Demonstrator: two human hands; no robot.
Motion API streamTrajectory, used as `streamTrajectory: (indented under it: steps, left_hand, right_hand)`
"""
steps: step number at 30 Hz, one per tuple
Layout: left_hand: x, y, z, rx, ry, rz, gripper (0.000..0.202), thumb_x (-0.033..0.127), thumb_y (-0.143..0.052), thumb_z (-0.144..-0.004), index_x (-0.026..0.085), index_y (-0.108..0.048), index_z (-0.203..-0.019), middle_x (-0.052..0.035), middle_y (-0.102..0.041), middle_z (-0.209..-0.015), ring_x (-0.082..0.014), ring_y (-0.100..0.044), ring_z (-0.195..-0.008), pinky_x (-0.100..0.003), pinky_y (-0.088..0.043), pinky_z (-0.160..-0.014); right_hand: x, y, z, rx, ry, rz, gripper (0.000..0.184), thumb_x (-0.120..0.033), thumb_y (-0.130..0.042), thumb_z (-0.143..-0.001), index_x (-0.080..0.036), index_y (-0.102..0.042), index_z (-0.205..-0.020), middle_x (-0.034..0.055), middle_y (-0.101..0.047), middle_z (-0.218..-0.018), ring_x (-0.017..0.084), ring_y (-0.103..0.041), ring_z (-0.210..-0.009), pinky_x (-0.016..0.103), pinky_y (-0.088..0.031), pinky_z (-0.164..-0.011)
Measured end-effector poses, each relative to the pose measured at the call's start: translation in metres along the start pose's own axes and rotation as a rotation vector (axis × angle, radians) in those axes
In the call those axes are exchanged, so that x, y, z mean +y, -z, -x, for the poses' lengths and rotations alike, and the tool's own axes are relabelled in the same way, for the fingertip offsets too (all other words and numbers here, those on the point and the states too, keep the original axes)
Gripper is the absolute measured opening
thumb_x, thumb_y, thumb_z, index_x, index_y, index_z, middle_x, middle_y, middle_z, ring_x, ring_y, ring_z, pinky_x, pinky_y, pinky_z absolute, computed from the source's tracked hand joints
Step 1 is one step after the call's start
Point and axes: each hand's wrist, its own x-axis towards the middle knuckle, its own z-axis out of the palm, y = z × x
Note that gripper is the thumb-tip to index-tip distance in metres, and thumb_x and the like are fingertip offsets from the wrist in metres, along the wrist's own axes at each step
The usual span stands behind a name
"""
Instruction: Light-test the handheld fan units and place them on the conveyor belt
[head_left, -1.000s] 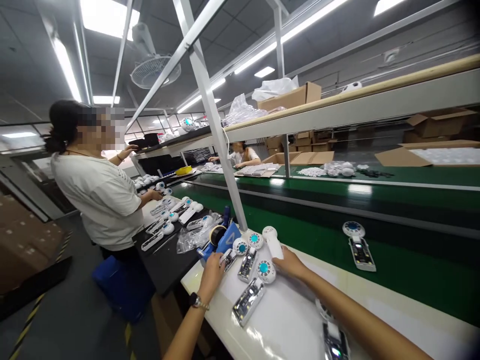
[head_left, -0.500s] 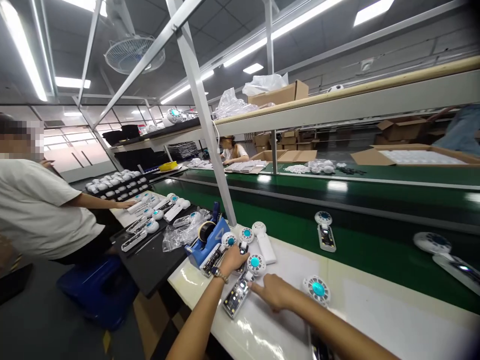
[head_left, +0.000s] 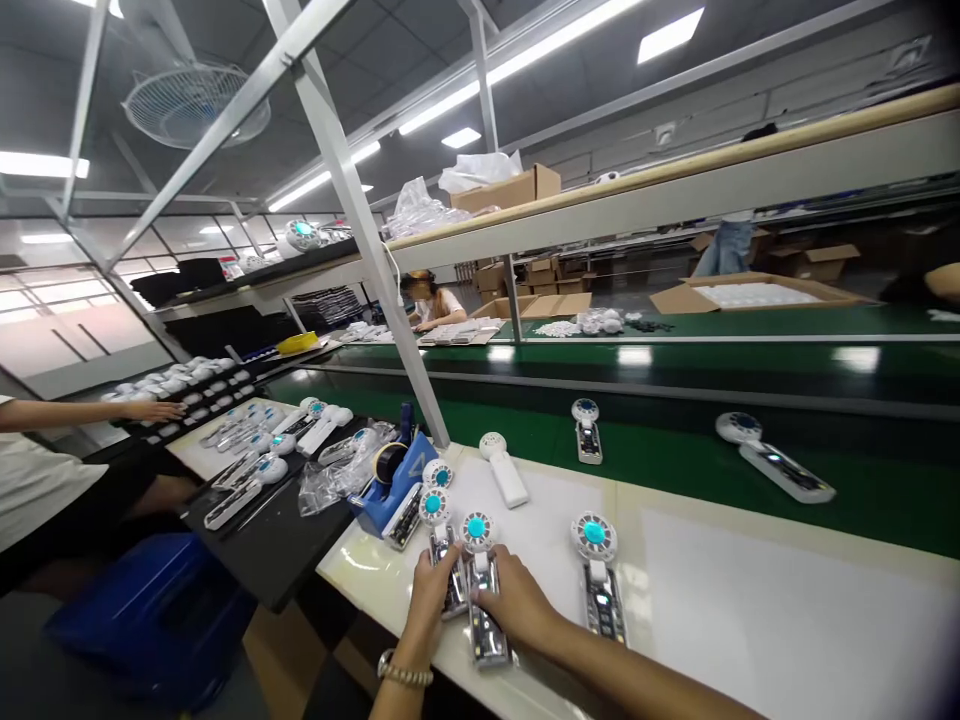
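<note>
My left hand (head_left: 429,592) is closed on a white handheld fan (head_left: 435,506) with a turquoise centre, its thumb lying across the opened handle with bare electronics. Beside it, my right hand (head_left: 519,602) grips a second handheld fan (head_left: 487,640). That handle is also open, with its circuit board and small lights facing up, and my thumb presses on it. The two fans lie side by side at the table's near edge. Another open fan (head_left: 594,537) rests to the right of my hands. A closed white fan (head_left: 508,478) lies beyond them.
A blue tape dispenser (head_left: 397,485) stands left of my hands, with an opened fan (head_left: 403,520) against it. A black board (head_left: 262,545) holds more fans and plastic bags. Several fans lie on the green conveyor (head_left: 660,460). A metal post (head_left: 375,250) rises behind the dispenser. A co-worker's arm (head_left: 97,411) reaches in at left.
My right hand has gone from pointing at a fan's board to gripping that fan, now turned more upright in view. My left hand has come nearer with its fan. The view has swung right.
</note>
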Motion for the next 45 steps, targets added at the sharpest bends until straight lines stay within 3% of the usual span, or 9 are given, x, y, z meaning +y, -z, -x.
streamTrajectory:
  steps: [6, 11, 14, 18, 22, 27, 33, 40, 45]
  left_hand:
    - [0.007, -0.022, 0.033, -0.009, 0.067, 0.415, 0.043, 0.035, -0.071, -0.062, 0.016, -0.051, -0.096, -0.0044, -0.066, -0.075, -0.0189, -0.065, -0.068, -0.028, -0.052, -0.061]
    - [0.045, -0.059, 0.040, -0.118, -0.046, 0.527, 0.047, 0.032, -0.071, -0.064, 0.018, -0.048, -0.102, -0.0067, -0.065, -0.089, -0.0193, -0.065, -0.076, -0.026, -0.053, -0.062]
    - [0.066, -0.084, 0.031, -0.295, -0.069, 0.549, 0.046, 0.030, -0.067, -0.067, 0.022, -0.043, -0.106, -0.0083, -0.060, -0.107, -0.0188, -0.065, -0.077, -0.028, -0.054, -0.060]
    - [0.078, -0.114, 0.004, -0.528, -0.075, 0.537, 0.033, 0.025, -0.056, -0.070, 0.019, -0.045, -0.101, -0.0094, -0.056, -0.113, -0.0172, -0.064, -0.072, -0.027, -0.053, -0.054]
    - [0.073, -0.134, -0.023, -0.592, -0.097, 0.519, 0.036, 0.018, -0.053, -0.065, 0.018, -0.044, -0.099, -0.0094, -0.054, -0.116, -0.0183, -0.063, -0.077, -0.028, -0.053, -0.057]
    - [0.051, -0.143, -0.035, -0.581, -0.078, 0.503, 0.043, 0.014, -0.057, -0.060, 0.017, -0.043, -0.100, -0.0107, -0.053, -0.115, -0.0227, -0.062, -0.085, -0.031, -0.054, -0.061]
    - [0.041, -0.148, -0.035, -0.620, -0.044, 0.521, 0.043, 0.017, -0.062, -0.063, 0.017, -0.042, -0.101, -0.0134, -0.049, -0.121, -0.0240, -0.062, -0.086, -0.035, -0.054, -0.065]
    - [0.037, -0.150, -0.036, -0.660, -0.035, 0.437, 0.046, 0.019, -0.065, -0.065, 0.019, -0.041, -0.105, -0.0121, -0.050, -0.121, -0.0237, -0.062, -0.090, -0.036, -0.054, -0.069]
    - [0.037, -0.148, -0.035, -0.686, -0.003, 0.368, 0.055, 0.029, -0.070, -0.063, 0.018, -0.040, -0.107, -0.0120, -0.060, -0.103, -0.0224, -0.064, -0.074, -0.040, -0.052, -0.068]
  right_hand:
    - [-0.004, 0.022, 0.009, -0.105, 0.017, -0.342, 0.046, -0.015, -0.062, -0.059, -0.011, -0.051, -0.103, 0.0094, -0.063, -0.095, 0.024, -0.059, -0.088, 0.032, -0.045, -0.077]
    - [-0.012, 0.080, 0.021, -0.191, -0.134, -0.932, 0.032, -0.029, -0.059, -0.073, -0.012, -0.057, -0.099, 0.0073, -0.067, -0.083, 0.018, -0.063, -0.072, 0.026, -0.050, -0.063]
    - [-0.003, 0.125, 0.024, -0.071, -0.218, -1.076, 0.035, -0.029, -0.058, -0.076, -0.015, -0.053, -0.107, 0.0077, -0.067, -0.085, 0.018, -0.063, -0.064, 0.024, -0.049, -0.046]
    - [0.033, 0.178, 0.020, 0.111, -0.139, -1.148, 0.058, -0.022, -0.064, -0.073, -0.026, -0.039, -0.125, 0.0057, -0.065, -0.101, 0.024, -0.065, -0.082, 0.030, -0.056, -0.057]
    - [0.077, 0.209, 0.017, 0.344, -0.160, -1.112, 0.057, -0.017, -0.066, -0.070, -0.023, -0.044, -0.122, 0.0061, -0.064, -0.103, 0.024, -0.064, -0.088, 0.028, -0.057, -0.062]
    - [0.107, 0.214, 0.022, 0.461, -0.227, -1.053, 0.065, -0.025, -0.067, -0.070, -0.034, -0.037, -0.127, 0.0022, -0.059, -0.112, 0.025, -0.064, -0.086, 0.033, -0.057, -0.058]
    - [0.110, 0.202, 0.023, 0.347, -0.225, -0.947, 0.075, -0.030, -0.059, -0.075, -0.025, -0.017, -0.137, 0.0032, -0.069, -0.071, 0.023, -0.066, -0.061, 0.034, -0.053, -0.056]
    - [0.115, 0.200, 0.023, 0.301, -0.133, -0.859, 0.090, -0.046, -0.064, -0.070, -0.022, -0.010, -0.138, 0.0040, -0.068, -0.075, 0.022, -0.064, -0.059, 0.033, -0.049, -0.058]
    - [0.112, 0.200, 0.024, 0.291, -0.141, -0.842, 0.092, -0.050, -0.065, -0.067, -0.022, -0.011, -0.137, 0.0039, -0.067, -0.075, 0.022, -0.063, -0.059, 0.034, -0.048, -0.059]
